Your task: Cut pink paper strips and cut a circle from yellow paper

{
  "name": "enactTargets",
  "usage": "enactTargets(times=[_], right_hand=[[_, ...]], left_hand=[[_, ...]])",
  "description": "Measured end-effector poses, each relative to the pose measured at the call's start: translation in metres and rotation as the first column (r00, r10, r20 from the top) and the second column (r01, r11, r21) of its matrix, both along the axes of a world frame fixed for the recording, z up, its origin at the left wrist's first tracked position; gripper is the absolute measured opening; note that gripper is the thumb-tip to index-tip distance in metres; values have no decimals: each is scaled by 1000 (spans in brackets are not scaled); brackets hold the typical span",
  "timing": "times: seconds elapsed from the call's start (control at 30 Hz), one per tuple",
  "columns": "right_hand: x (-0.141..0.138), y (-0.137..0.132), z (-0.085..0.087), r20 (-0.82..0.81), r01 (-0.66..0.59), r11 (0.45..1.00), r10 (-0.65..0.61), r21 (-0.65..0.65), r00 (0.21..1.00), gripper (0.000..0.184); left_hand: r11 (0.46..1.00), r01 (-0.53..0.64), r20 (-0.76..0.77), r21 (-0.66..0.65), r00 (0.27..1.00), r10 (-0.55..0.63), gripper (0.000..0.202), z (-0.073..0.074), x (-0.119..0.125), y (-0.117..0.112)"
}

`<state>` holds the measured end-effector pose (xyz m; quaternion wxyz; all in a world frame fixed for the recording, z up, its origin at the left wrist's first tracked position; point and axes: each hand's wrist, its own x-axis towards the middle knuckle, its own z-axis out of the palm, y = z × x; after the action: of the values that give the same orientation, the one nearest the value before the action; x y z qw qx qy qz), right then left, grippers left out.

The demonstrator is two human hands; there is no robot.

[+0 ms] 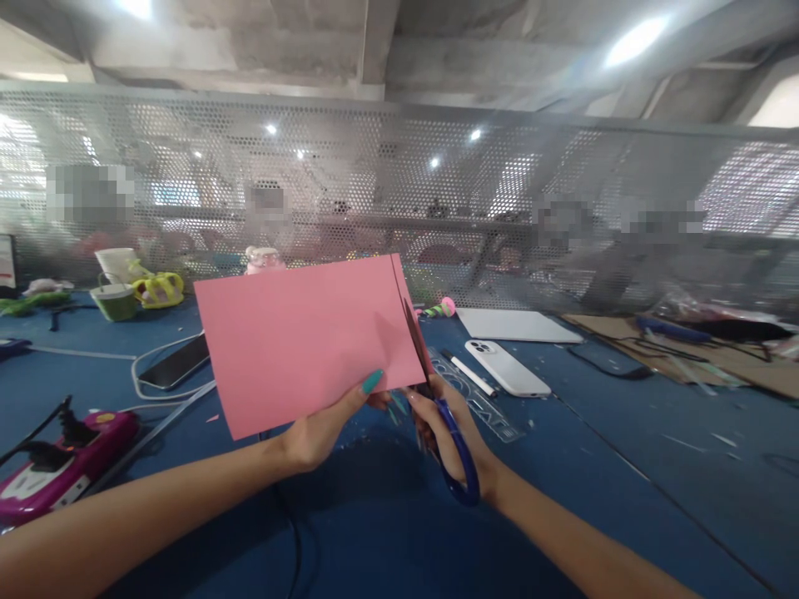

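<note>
My left hand (325, 428) pinches the lower right edge of a pink sheet of paper (300, 341) and holds it up above the blue table, thumb on the front. My right hand (446, 433) grips blue-handled scissors (437, 399). Their dark blades run up along the sheet's right side, where a thin strip is partly cut away from the rest. Both hands sit close together under the sheet.
On the blue table (624, 466) lie a clear ruler (480, 399), a white pen (469, 373), a white phone (507, 368), a grey laptop (515, 324), a dark phone with a cable (178, 362) and a magenta toy car (62, 466). A perforated metal screen (399, 191) stands behind, with blurred people beyond it.
</note>
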<state>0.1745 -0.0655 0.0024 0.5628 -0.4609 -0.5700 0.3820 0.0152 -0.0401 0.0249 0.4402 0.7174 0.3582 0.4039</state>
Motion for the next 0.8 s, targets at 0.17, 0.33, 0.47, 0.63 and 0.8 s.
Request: enactTargets(times=[0.17, 0.33, 0.47, 0.63, 0.8], right_hand=[[1, 2, -3, -9, -10, 1000, 10, -13, 1000, 28], [1, 2, -1, -13, -15, 999, 14, -41, 1000, 29], [1, 2, -1, -5, -38, 998, 38, -47, 999, 29], [2, 3, -3, 3, -44, 998, 44, -34, 999, 30], [1, 2, -2, -1, -41, 999, 41, -17, 999, 29]], left_hand=[[1000, 13, -4, -9, 1000, -13, 38, 2, 0, 0], [998, 35, 17, -44, 999, -35, 37, 0, -1, 1], [996, 66, 44, -66, 997, -63, 36, -4, -1, 4], [994, 108, 76, 9, 991, -109, 34, -6, -2, 7], [994, 100, 45, 40, 994, -102, 33, -5, -3, 6]])
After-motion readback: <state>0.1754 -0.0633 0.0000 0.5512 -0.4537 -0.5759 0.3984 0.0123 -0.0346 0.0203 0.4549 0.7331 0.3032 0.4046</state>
